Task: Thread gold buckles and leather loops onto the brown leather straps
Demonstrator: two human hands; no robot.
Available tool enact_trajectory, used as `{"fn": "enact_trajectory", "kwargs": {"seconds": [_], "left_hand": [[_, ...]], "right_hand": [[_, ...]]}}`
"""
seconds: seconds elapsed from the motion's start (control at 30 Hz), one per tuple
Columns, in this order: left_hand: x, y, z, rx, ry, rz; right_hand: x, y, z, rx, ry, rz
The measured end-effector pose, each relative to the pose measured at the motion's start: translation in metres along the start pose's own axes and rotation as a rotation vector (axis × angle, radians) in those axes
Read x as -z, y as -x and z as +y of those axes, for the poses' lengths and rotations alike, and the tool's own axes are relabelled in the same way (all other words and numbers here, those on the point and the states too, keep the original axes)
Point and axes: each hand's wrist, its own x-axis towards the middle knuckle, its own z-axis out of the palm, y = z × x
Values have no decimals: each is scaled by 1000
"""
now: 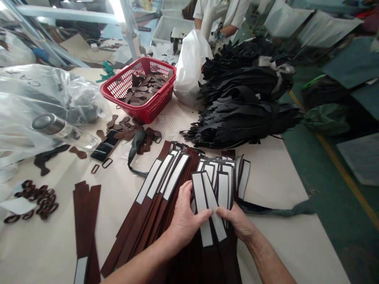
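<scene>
A fanned pile of dark brown leather straps (154, 205) with white tape strips lies on the table near the front edge. My left hand (185, 219) rests on top of the pile, with its fingers pinching the upper strap (204, 201) by its white strip. My right hand (237, 221) grips the same bunch of straps from the right side. Both hands touch the straps at the middle of the pile.
A red basket (139, 88) of brown leather pieces stands at the back. A big heap of black cut pieces (245, 98) lies to its right, beside a white bag (191, 65). Brown rings (38, 199), loose straps (85, 217) and plastic bags (38, 102) lie left. Another person (225, 15) works behind.
</scene>
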Motion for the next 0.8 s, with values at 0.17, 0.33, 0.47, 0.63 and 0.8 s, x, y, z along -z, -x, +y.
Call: {"fn": "enact_trajectory", "kwargs": {"seconds": [0.17, 0.33, 0.47, 0.63, 0.8], "left_hand": [[14, -7, 6, 189, 403, -130], [26, -2, 16, 338, 612, -321], [28, 6, 17, 351, 592, -322], [37, 25, 6, 191, 443, -169], [71, 16, -12, 65, -238, 139]], "right_hand": [[0, 5, 3, 2, -42, -104], [-6, 13, 4, 10, 11, -142], [-15, 15, -5, 16, 46, -151], [-43, 23, -17, 46, 93, -172], [-79, 5, -17, 169, 205, -44]]}}
